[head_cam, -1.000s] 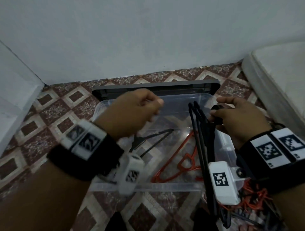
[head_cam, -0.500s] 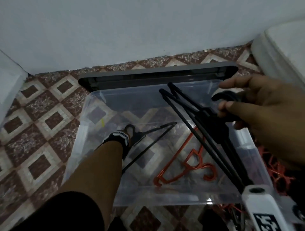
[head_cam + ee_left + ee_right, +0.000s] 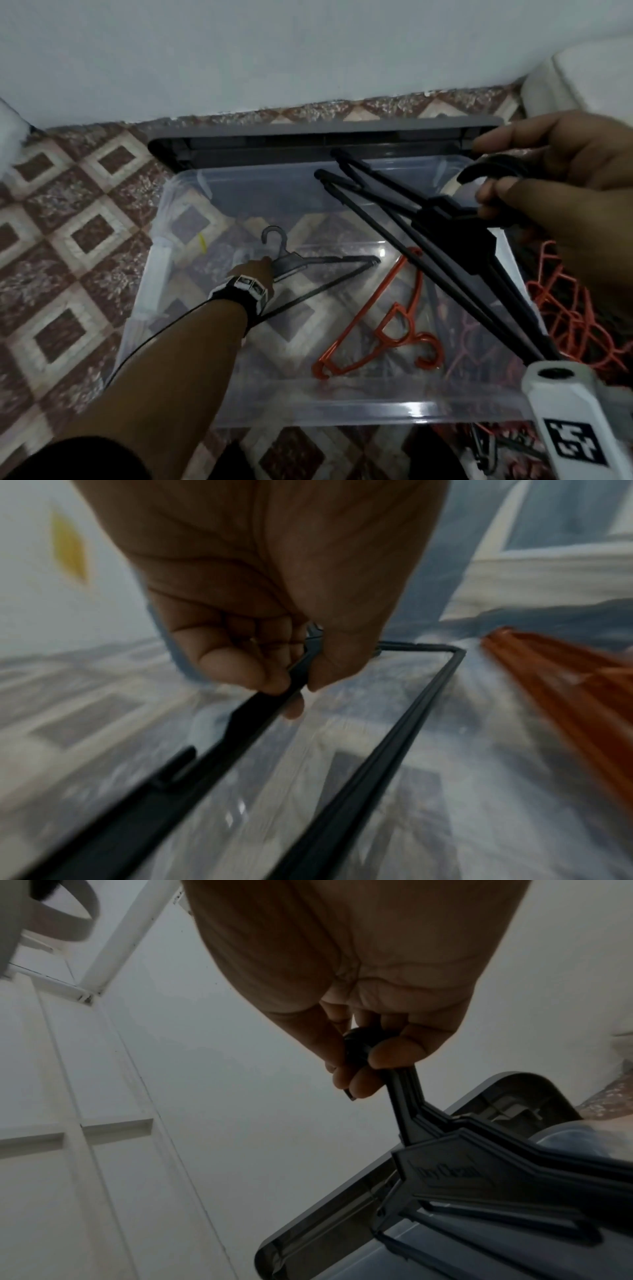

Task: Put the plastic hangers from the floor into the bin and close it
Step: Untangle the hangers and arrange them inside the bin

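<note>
A clear plastic bin [image 3: 164,246] stands open on the tiled floor, its grey lid [image 3: 308,135] lying behind it. Inside lie a thin black hanger [image 3: 329,262] and an orange hanger [image 3: 383,329]. My left hand [image 3: 262,270] reaches down into the bin and pinches the thin black hanger [image 3: 260,718] near its neck, thumb and fingers curled on its shoulder bar. My right hand [image 3: 548,171] holds a bunch of thick black hangers [image 3: 442,236] by their hooks above the bin's right side; in the right wrist view the fingers [image 3: 356,1080] curl round the hooks [image 3: 404,1085].
More orange hangers [image 3: 565,308] lie piled on the floor right of the bin, with dark ones [image 3: 486,445] near the front right corner. A white wall runs behind the lid, and a white mattress edge [image 3: 575,75] sits at the far right.
My left hand went from above the bin down into it and took hold of the thin black hanger. My right hand rose and tilted the black bunch over the bin.
</note>
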`<state>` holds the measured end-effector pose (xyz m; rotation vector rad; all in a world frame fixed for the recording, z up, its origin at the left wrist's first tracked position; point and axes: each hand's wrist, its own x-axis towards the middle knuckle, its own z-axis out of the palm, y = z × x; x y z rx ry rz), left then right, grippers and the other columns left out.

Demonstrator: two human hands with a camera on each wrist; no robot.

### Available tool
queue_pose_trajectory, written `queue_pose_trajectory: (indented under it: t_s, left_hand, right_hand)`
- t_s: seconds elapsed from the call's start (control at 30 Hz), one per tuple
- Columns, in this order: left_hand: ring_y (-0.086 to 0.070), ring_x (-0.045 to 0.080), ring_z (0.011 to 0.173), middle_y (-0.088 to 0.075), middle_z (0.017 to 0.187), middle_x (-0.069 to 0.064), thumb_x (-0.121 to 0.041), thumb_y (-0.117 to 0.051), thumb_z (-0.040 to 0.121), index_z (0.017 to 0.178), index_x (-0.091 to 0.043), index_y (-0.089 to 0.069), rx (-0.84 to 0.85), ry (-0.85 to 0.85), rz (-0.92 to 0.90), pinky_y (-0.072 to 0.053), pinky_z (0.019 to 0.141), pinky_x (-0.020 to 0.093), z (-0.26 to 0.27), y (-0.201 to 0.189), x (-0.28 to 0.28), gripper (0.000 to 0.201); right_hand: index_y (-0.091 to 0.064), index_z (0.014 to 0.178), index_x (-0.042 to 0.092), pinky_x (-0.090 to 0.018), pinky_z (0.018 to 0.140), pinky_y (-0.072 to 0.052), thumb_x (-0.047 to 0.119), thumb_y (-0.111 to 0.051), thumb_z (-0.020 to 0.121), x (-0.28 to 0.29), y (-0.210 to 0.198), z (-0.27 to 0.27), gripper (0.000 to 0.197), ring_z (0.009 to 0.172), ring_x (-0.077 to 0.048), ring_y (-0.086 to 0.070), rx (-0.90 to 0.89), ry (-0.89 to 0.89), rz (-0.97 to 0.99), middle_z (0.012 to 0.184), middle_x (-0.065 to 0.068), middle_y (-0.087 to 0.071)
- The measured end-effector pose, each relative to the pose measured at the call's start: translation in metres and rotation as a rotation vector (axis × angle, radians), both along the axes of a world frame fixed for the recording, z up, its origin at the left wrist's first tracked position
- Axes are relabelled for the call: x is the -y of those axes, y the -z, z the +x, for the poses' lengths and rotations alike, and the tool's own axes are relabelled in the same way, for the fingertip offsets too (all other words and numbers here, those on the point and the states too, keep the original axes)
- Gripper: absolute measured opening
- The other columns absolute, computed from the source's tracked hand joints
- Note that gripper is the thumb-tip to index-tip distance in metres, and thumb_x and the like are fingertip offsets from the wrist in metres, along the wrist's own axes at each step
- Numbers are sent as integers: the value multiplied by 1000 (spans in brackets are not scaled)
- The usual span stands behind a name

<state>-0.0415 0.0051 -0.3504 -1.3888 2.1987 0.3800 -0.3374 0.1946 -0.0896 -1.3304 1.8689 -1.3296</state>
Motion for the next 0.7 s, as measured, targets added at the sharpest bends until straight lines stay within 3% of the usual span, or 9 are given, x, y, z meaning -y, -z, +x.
queue_pose_trajectory:
  t_s: [0.03,0.1,0.2,0.3,0.37,0.47,0.53,0.6,0.7]
  left_hand:
    - [-61,35,102,-59,121,15,-21,-48,93,127,-16,-47,-34,36,-36,-53,80,40,-2,-15,-5,34]
    - [-62,28,87,-65,105,8,-22,-48,93,116,-21,-52,-51,121,-104,-52,73,34,-7,-50,-18,23]
    - [-56,22,75,-60,88,0,-22,-49,93,108,-24,-54,-53,240,-194,-44,62,30,-12,-110,-38,16]
    - [-60,22,81,-62,92,-2,-26,-47,95,105,-30,-57,-123,353,-309,-39,60,27,-8,-173,-55,15]
    - [-61,20,85,-62,95,-6,-32,-47,97,105,-33,-60,-188,427,-325,-40,61,27,-5,-211,-66,16]
    - [-61,16,91,-63,98,-11,-41,-46,96,105,-37,-60,-293,531,-286,-51,71,32,-14,-251,-88,17]
    - [-60,15,91,-63,98,-11,-40,-47,96,105,-37,-59,-396,589,-255,-52,73,35,-27,-262,-104,16]
    - [-58,16,91,-62,97,-9,-37,-48,96,105,-34,-61,-459,620,-256,-52,73,37,-42,-262,-117,16]
    - [-56,19,89,-61,96,-6,-36,-49,96,103,-27,-64,-534,613,-294,-50,75,38,-55,-255,-122,19]
  right_hand:
    - [-62,95,34,-5,46,-44,39,-54,64,-12,-7,11,32,61,2,-68,-112,-17,4,74,24,-71]
    - [-66,100,40,-10,53,-49,43,-54,72,-18,-5,14,31,72,-6,-72,-96,-104,-14,84,15,-74]
    - [-64,103,46,-27,59,-54,48,-54,73,-27,-8,3,32,79,-11,-71,-95,-3,74,88,9,-73]
    - [-65,103,39,-12,55,-49,37,-61,89,-36,-18,7,14,73,-4,-68,-176,15,64,85,10,-72]
    - [-64,104,35,-6,60,-46,39,-60,93,-41,-22,11,13,75,3,-66,-222,-2,84,89,12,-71]
    - [-61,111,36,-22,78,-53,58,-60,83,-45,-33,25,35,87,2,-64,-220,-116,196,97,14,-68]
    - [-56,115,40,-14,73,-50,65,-63,75,-48,-37,34,47,85,6,-62,-276,-241,253,97,16,-65]
    - [-54,118,43,-2,66,-43,54,-69,78,-50,-38,41,44,81,16,-57,-322,-321,281,102,22,-63]
    - [-55,117,41,-1,65,-42,22,-62,90,-52,-36,40,34,82,13,-57,-371,-337,293,103,22,-63]
